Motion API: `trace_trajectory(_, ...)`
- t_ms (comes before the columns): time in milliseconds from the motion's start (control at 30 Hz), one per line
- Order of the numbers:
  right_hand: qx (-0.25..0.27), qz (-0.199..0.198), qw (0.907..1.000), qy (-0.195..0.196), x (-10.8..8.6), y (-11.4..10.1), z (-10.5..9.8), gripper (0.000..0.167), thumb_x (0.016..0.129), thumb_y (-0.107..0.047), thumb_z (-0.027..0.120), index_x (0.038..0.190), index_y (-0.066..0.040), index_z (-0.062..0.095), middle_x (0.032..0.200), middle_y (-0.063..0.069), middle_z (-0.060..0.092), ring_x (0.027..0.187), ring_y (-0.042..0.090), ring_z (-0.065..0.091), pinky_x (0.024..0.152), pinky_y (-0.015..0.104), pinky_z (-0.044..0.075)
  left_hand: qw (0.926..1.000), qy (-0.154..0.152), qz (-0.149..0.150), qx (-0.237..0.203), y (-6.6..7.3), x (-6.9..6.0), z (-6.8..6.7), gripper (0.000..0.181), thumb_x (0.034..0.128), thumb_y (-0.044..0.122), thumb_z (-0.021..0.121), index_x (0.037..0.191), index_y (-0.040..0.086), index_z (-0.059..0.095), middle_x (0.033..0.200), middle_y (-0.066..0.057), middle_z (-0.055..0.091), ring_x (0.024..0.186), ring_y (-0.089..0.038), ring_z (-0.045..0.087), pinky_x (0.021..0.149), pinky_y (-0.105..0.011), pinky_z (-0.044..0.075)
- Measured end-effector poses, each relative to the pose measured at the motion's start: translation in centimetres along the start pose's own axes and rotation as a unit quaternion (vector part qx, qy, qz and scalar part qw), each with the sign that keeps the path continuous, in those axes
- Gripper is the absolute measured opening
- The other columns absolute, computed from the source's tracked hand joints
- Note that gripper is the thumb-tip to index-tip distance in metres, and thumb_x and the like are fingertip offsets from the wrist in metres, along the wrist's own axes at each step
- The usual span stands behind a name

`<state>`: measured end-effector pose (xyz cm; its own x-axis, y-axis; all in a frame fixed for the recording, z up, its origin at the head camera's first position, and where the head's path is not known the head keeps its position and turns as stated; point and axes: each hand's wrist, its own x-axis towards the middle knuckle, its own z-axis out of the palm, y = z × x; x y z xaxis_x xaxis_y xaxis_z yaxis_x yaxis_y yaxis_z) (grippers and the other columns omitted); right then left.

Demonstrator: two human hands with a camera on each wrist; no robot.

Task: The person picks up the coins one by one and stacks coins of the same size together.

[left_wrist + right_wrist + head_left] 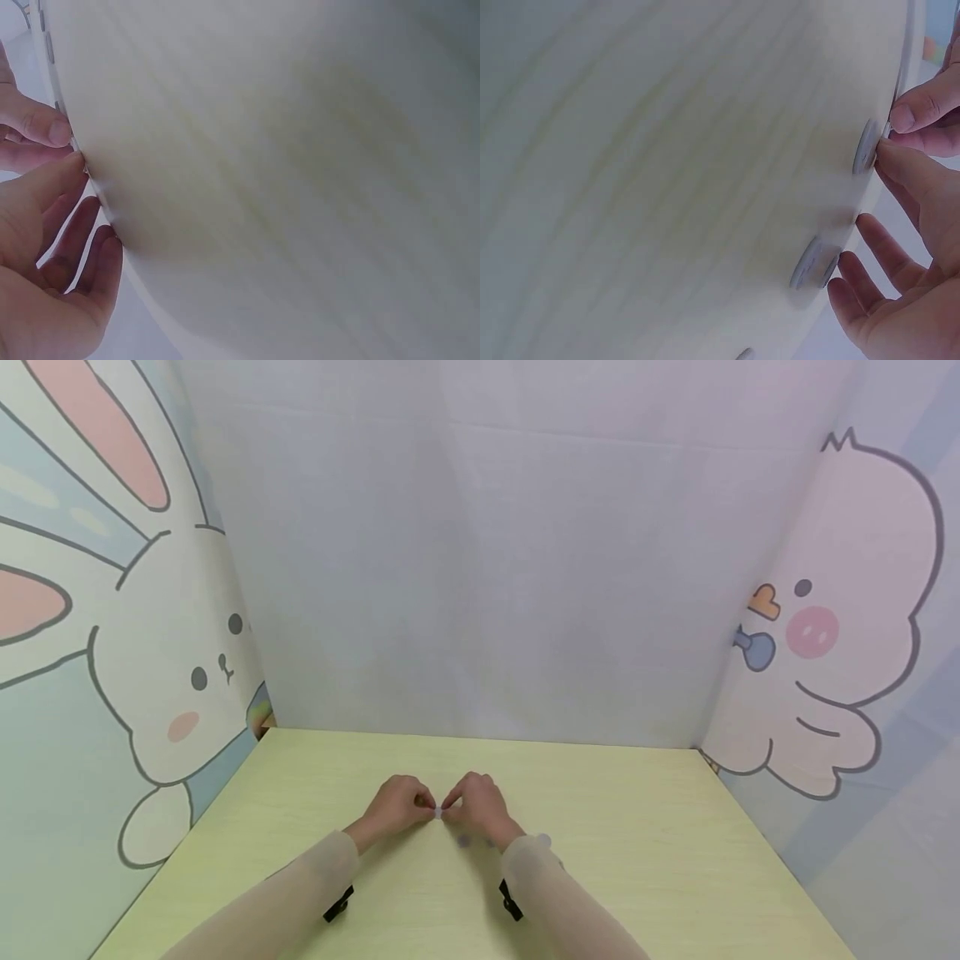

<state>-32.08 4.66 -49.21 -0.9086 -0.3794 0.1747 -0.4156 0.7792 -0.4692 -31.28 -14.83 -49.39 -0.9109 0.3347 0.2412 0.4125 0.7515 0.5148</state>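
Small pale disc (438,812) between hands, well in from far edge of table (600,802), roughly midway between side edges; lifted or resting, can't tell. Left hand (396,804), right hand (480,806): fingers pinched on disc from opposite sides. Probably light, stiff, maybe slippery; rim best hold. Room toward far and left edges; other discs (544,840) near right wrist.

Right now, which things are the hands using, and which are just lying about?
Being used:
- left hand and right hand
- small piece, pinched between them
- table, under the hands

Just there:
- other discs, loose on the table, maybe for later
- bunny picture
- chick picture
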Motion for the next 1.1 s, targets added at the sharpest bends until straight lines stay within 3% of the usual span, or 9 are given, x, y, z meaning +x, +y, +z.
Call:
trace_trajectory(433,-0.010,-0.002,0.9999,-0.002,-0.5,-1.1,0.2,0.005,0.084,-0.023,0.092,0.086,-0.021,0.087,0.107,0.002,0.071,0.094,0.021,0.057,0.079,0.036,0.049,0.9999,-0.012,-0.009,-0.004,-0.1,-1.3,-0.6,0.007,0.0854,0.010,0.089,0.085,0.014,0.083,0.079,0.009,0.073,0.077,-0.008,0.062,0.075,-0.034,0.054)
trace_trajectory(1100,-0.017,-0.046,0.9988,-0.004,-1.8,-2.5,0.8,0.006,0.085,-0.026,0.092,0.083,-0.024,0.087,0.102,-0.001,0.075,0.099,0.020,0.066,0.095,0.047,0.053,0.9998,-0.016,0.003,-0.007,0.2,-3.7,-1.6,0.008,0.0841,0.009,0.089,0.086,0.013,0.083,0.084,0.005,0.076,0.082,-0.016,0.069,0.077,-0.035,0.056)
